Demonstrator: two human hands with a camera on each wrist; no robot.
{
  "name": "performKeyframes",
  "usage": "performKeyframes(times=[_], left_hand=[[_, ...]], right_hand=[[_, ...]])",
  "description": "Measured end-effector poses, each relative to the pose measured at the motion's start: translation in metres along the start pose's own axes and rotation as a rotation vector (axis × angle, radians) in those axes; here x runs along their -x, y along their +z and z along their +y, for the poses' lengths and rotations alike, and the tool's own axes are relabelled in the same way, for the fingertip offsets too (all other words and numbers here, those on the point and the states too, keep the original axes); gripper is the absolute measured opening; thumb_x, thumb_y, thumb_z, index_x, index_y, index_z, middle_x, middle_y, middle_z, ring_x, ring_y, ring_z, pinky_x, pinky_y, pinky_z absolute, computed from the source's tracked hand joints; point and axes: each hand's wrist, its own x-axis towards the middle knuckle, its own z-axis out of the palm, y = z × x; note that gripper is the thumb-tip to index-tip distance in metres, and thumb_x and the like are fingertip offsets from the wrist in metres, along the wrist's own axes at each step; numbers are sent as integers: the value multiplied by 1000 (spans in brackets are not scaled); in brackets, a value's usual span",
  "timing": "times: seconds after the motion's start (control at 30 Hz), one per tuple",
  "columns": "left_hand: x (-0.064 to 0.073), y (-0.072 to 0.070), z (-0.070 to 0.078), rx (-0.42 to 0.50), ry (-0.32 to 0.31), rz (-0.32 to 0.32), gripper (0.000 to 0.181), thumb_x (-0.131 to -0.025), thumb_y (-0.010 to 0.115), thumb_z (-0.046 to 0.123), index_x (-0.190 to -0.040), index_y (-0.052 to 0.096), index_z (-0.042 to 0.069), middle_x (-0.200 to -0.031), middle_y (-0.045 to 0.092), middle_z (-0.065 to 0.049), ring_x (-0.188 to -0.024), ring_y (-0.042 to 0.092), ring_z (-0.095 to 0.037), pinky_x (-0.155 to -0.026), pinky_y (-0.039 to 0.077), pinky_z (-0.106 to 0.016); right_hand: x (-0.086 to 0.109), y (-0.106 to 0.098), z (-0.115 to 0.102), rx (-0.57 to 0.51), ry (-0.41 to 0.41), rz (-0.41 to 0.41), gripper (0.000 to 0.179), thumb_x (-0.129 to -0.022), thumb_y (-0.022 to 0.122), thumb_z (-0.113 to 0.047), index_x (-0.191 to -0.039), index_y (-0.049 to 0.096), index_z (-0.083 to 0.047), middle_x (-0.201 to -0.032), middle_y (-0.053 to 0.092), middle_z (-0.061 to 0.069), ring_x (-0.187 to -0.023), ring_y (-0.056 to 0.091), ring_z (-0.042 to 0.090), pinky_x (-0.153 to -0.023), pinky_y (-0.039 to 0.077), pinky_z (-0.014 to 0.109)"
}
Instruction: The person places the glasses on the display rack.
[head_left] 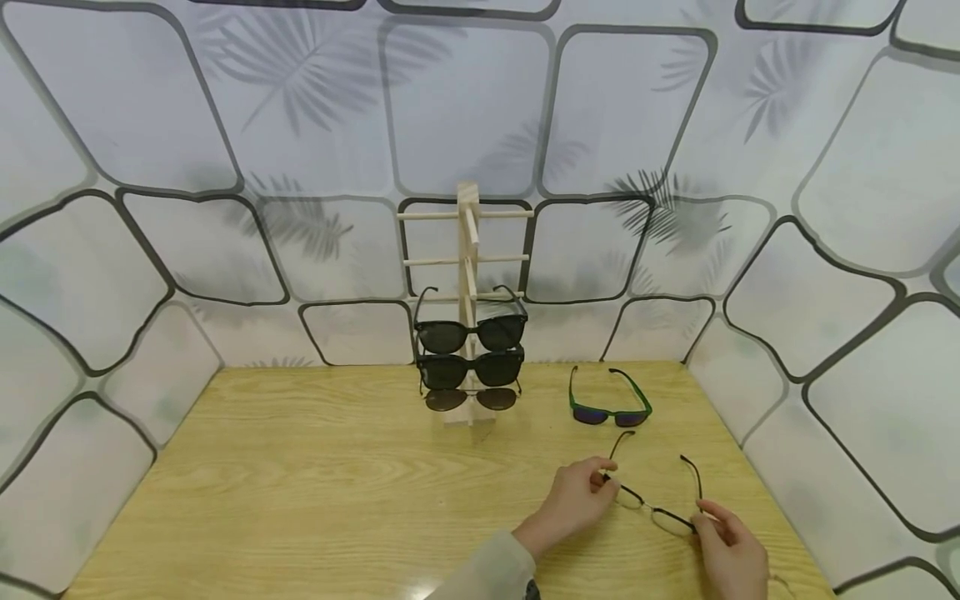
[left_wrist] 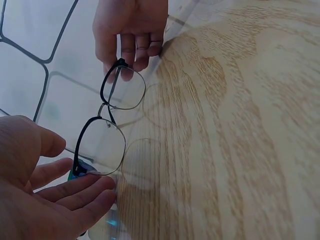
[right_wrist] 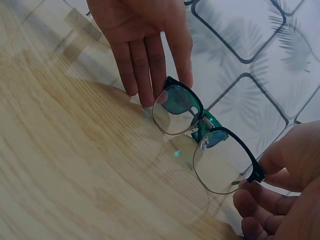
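A pair of eyeglasses [head_left: 647,506] with black browline tops and thin metal lower rims is unfolded low over the table, lenses toward me and temples pointing away. My left hand [head_left: 577,500] loosely holds its left hinge corner, fingers [left_wrist: 90,200] behind the frame and thumb a little apart. At the other hinge, my right hand [head_left: 731,550] pinches the corner between thumb and fingers, as the right wrist view [right_wrist: 280,185] shows. Beyond the eyeglasses lie green-framed sunglasses [head_left: 611,415] with dark bluish lenses, temples open.
A wooden display rack [head_left: 468,250] stands at the back middle, its upper pegs bare. On it hang black sunglasses [head_left: 471,335], a second black pair [head_left: 471,369] and thin-rimmed dark sunglasses [head_left: 471,400]. Patterned panels [head_left: 840,400] border the wood-grain table [head_left: 300,500] at back and sides.
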Motion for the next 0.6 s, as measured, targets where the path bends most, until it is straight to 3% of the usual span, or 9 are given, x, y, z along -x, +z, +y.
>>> performKeyframes(times=[0.37,0.6], left_hand=[[-2,1,-2,-3,-12,13,27,-98,60,17,-119,72,7,-93,70,9,-80,62,3,-71,51,-18],[1,-1,-2,-6,21,35,25,-98,60,17,-116,74,7,-92,72,9,-79,61,4,-71,51,-17]], right_hand=[[1,-1,-4,-11,19,-43,43,-97,61,-33,-131,64,-7,-74,73,-12,-64,65,1,-65,37,8],[3,-1,-5,-58,11,-26,41,-97,62,-28,-130,65,-3,-70,68,-23,-64,64,-1,-61,45,11]])
